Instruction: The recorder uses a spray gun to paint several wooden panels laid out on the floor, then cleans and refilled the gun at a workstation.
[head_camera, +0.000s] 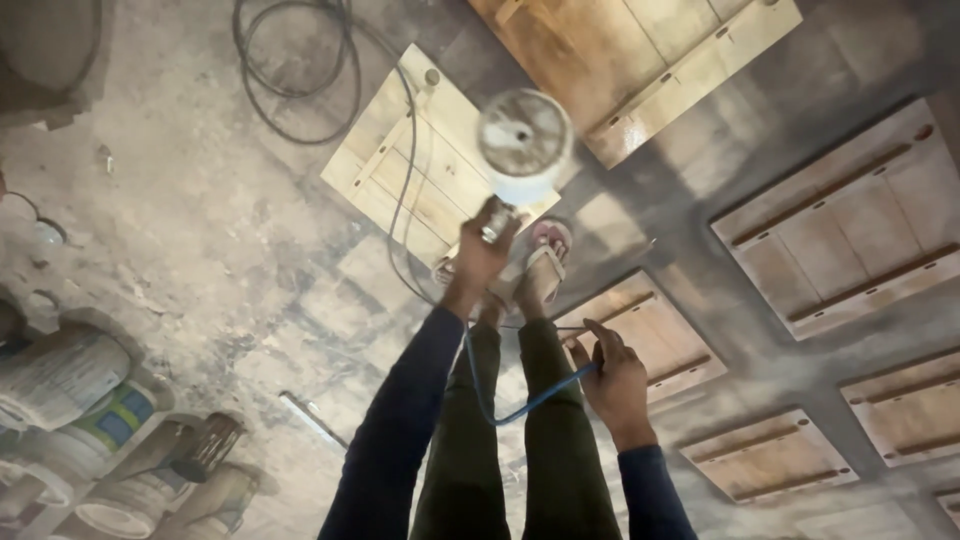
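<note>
The left hand (482, 250) is closed around a spray gun (520, 150) at twelve o'clock. The right hand (612, 372), at four o'clock, pinches the blue hose (520, 405) above wooden panels (850, 225).

The wooden panels (850, 235) lying about look freshly coated, brown and faintly glossy, while the pale panel (420, 165) is bare, matt wood. The floor (200, 230) is rough, dusty concrete. The spray gun's cup (524, 145) seems smooth whitish plastic, paint-smeared; its blue hose (530, 400) looks like smooth rubber.
</note>
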